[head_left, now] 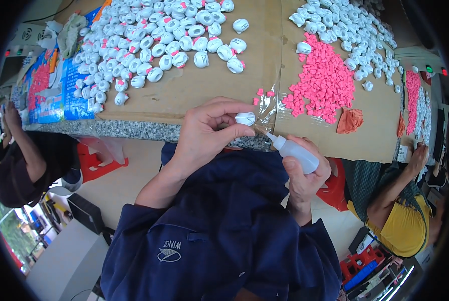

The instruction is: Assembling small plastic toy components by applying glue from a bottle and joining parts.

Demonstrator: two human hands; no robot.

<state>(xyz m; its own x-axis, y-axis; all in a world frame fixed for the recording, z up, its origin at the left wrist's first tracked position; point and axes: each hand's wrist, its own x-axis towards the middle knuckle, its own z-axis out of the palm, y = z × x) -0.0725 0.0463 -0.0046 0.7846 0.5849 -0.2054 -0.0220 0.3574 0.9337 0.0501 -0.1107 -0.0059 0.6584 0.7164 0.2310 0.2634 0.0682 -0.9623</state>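
Note:
Between the thumb and fingers of my left hand (207,128) is a small white rounded plastic piece (245,118), held just above the table's front edge. My right hand (307,173) wraps round a white squeeze bottle (298,154). The bottle is tilted, its thin nozzle (270,135) pointing up and left, a little below and apart from the white piece. Just beyond my hands lie a few loose pink bow-shaped pieces (260,92). To their right spreads a heap of the same pink pieces (325,80).
Many white pieces with pink bits attached (174,40) cover the far left of the cardboard-topped table (154,103). More white pieces (345,25) lie at the far right. A crumpled orange cloth (350,121) sits near the right edge. Other people work at left (24,165) and right (400,220).

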